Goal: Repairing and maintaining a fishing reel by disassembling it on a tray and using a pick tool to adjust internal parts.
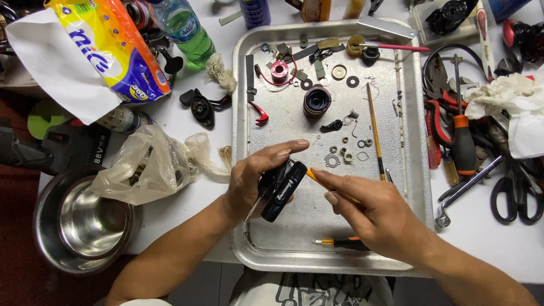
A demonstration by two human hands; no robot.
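**Slip risk at the tool tip, small parts loose below**

Judged risk: slender yellow-handled tool (317, 180) skidding off glossy black cylindrical reel part (281, 184), scratching it or jabbing left thumb. Likely cause: angled push against a curved, slick surface held in the air. Second risk: knocking small metal washers and nuts (345, 154) about shallow silver metal tray (408, 170), or off onto white tabletop (192, 215).

Left hand (255, 181) wrapped around black part, fingers curled shut, above tray's middle. Right hand (368, 212) pinched closed on tool, tip touching part.
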